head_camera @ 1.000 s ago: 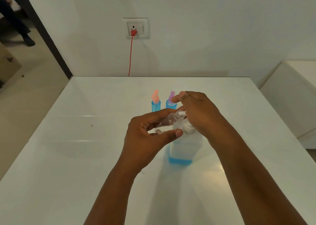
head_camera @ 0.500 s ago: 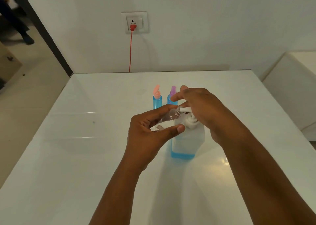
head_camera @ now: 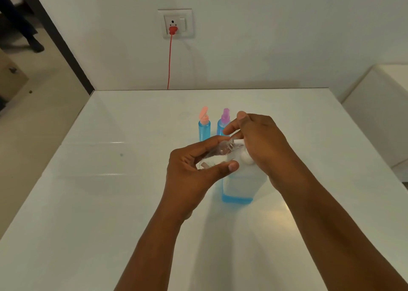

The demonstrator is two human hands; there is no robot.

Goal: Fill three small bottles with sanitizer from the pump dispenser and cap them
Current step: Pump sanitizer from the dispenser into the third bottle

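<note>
Three small bottles, one pump dispenser [head_camera: 240, 180]. Your left hand [head_camera: 194, 171] grips the tilted clear bottle [head_camera: 218, 153], mouth at the spout under your right hand [head_camera: 262, 142], whose grip on the pump head is unclear; two filled bottles [head_camera: 204, 129] stand beyond.

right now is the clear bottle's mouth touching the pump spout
Touching: in the head view the clear bottle's neck meets the white pump spout's tip, no gap visible.

Left hand [head_camera: 192, 171] grips a tilted clear bottle [head_camera: 217, 154], its mouth at the pump dispenser [head_camera: 241, 180] spout; right hand [head_camera: 262, 140] apparently presses the pump.
</note>
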